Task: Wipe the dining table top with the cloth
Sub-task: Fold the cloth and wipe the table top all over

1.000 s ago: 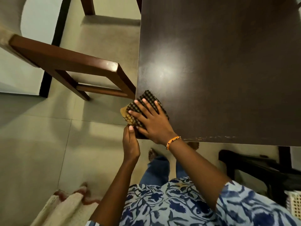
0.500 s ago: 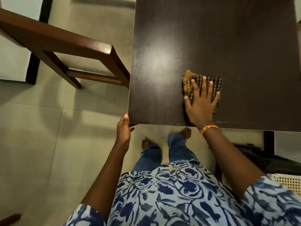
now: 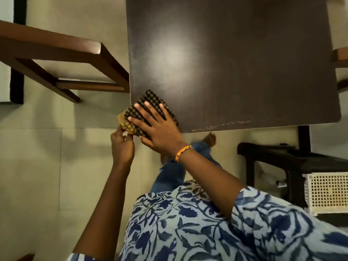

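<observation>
The checked cloth [image 3: 150,112] is pressed flat at the near left corner of the surface [image 3: 244,63], partly overhanging its edge, under the right hand [image 3: 160,130], whose fingers [image 3: 148,112] are spread wide. The left hand [image 3: 122,146] is cupped just below that corner, fingers curled, touching the cloth's hanging edge. Pale specks are seen along the near edge, so wiping there is judged unfinished.

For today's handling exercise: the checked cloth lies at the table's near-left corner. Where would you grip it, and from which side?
Grip the checked cloth by its tan corner flap, which overhangs the table edge. Come from the left, below the edge: that flap hangs free, while the right hand presses the rest flat. The left hand is already there.
</observation>
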Demonstrator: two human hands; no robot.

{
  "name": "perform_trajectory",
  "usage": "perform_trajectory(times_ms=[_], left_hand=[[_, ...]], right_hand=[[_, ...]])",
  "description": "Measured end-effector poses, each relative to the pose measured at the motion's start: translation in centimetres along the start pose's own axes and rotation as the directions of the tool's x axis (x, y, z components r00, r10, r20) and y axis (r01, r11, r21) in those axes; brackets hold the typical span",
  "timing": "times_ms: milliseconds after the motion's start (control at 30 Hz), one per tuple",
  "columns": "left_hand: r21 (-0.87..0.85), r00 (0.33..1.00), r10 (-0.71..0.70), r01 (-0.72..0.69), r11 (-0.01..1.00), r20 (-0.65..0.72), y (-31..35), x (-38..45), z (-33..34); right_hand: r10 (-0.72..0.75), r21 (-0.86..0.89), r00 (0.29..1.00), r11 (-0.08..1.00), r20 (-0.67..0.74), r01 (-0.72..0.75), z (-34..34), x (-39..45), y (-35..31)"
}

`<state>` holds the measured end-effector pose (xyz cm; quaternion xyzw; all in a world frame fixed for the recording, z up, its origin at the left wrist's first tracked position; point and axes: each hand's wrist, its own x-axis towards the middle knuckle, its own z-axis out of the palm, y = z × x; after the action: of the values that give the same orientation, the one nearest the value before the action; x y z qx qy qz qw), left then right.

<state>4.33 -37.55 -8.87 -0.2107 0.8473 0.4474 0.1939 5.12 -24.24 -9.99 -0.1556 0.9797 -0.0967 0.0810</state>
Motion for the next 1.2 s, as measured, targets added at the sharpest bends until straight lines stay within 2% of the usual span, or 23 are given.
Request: perform_trajectory(times_ms=[67, 100, 167, 233, 333, 467, 633, 700, 767, 867, 933, 1000, 1033, 1100, 1200], left_hand=[[0.259, 0.977, 0.176, -0.141, 0.956, -0.117, 0.8, -0.5, 0.9], [0.337, 0.959, 0.262, -0.212, 0.917, -0.11, 1.4, -0.9, 1.5], [0.426, 0.918, 0.396, -0.355, 0.832, -0.009, 2.7, -1.5, 2.9], [0.484, 0.879, 0.463, -0.457, 0.746, 0.116, 3.7, -2.1, 4.3], [0.526, 0.84, 0.475, -0.537, 0.659, 0.263, 4.6, -2.6, 6.1], [0.576, 0.832, 0.473, -0.546, 0.608, 0.289, 4.7, -2.6, 6.6], [0.575, 0.85, 0.454, -0.518, 0.633, 0.266, 4.2, -2.3, 5.7], [0.584, 0.855, 0.453, -0.507, 0.634, 0.251, 4.0, -2.3, 5.4], [0.599, 0.859, 0.454, -0.497, 0.628, 0.237, 3.7, -2.5, 5.1], [0.624, 0.863, 0.452, -0.484, 0.613, 0.225, 3.4, -2.9, 5.2], [0.636, 0.861, 0.455, -0.485, 0.601, 0.228, 3.4, -3.4, 5.4], [0.639, 0.85, 0.472, -0.5, 0.585, 0.233, 3.6, -3.9, 5.9], [0.646, 0.847, 0.475, -0.503, 0.574, 0.238, 3.6, -4.3, 6.2], [0.66, 0.84, 0.479, -0.513, 0.549, 0.254, 4.0, -4.9, 6.9], [0.68, 0.821, 0.475, -0.545, 0.49, 0.316, 4.6, -6.3, 8.9]], right_hand=[[0.013, 0.001, 0.999, 1.0, -0.036, -0.013, -0.2, -2.0, 2.4], [0.049, 0.003, 0.997, 0.999, -0.057, -0.049, -0.3, -3.2, 3.7], [0.132, -0.02, 0.988, 0.991, -0.081, -0.134, -0.7, -6.0, 6.8], [0.226, -0.043, 0.97, 0.972, -0.086, -0.23, -1.2, -9.1, 10.3], [0.441, -0.01, 0.895, 0.897, -0.069, -0.442, -2.2, -14.2, 15.4], [0.674, 0.031, 0.737, 0.739, -0.061, -0.673, -3.5, -19.0, 20.0], [0.833, 0.157, 0.542, 0.553, -0.112, -0.818, -3.1, -17.9, 17.9], [0.849, 0.184, 0.516, 0.528, -0.113, -0.829, -2.7, -16.0, 15.5], [0.816, 0.17, 0.569, 0.579, -0.103, -0.798, -2.2, -13.8, 12.7], [0.672, 0.16, 0.737, 0.737, -0.07, -0.657, -1.4, -10.3, 8.5], [0.461, 0.125, 0.887, 0.882, -0.036, -0.454, -1.0, -8.3, 6.3], [0.203, 0.036, 0.979, 0.978, 0.011, -0.204, -1.0, -7.4, 5.8], [0.111, -0.003, 0.993, 0.994, 0.037, -0.111, -1.2, -7.4, 6.5], [0.031, -0.054, 0.998, 0.998, 0.054, -0.028, -1.6, -8.3, 8.8], [0.076, -0.051, 0.997, 0.996, 0.031, -0.075, -2.0, -11.7, 13.0]])
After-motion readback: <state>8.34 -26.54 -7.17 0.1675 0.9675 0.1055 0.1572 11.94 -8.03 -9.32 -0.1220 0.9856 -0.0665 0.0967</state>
